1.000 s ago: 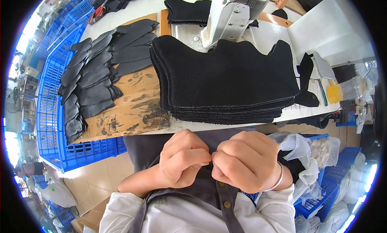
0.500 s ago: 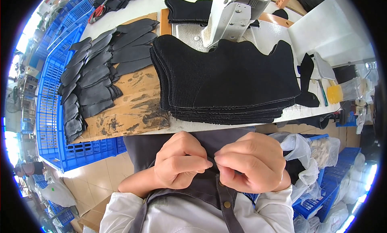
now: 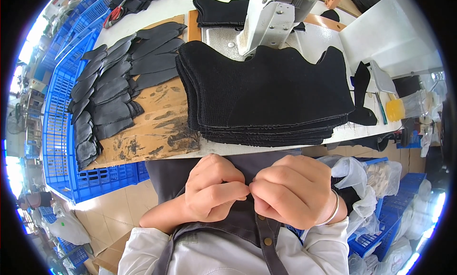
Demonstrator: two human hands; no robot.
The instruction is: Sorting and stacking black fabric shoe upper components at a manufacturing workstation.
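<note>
Because the stack of black fabric pieces (image 3: 271, 91) lies close to the near edge of the white table (image 3: 173, 8), a knock from a rising wrist could, in my judgement, push its upper layers askew or over the front. Its layers already sit a little uneven. Right hand (image 3: 295, 191) and left hand (image 3: 214, 187): both curled into narrow pinches, fingertips meeting before the dark apron (image 3: 228, 227). Cannot tell whether anything is between them; a tiny item there could slip and be lost against dark cloth. Bracelet (image 3: 333, 210) on the right wrist might snag a loose edge.

Around, by size: blue crate (image 3: 54, 146) against the table's left side; silver machine arm (image 3: 271, 25) behind the stack, which blocks the direct way to it. Stained cardboard (image 3: 157, 127) to the left, partly covered by overlapping dark pieces (image 3: 112, 94). Far right: clear container with yellow cap (image 3: 414, 106); beside it, slim teal tool (image 3: 381, 108), a side reach's likeliest obstacles.
</note>
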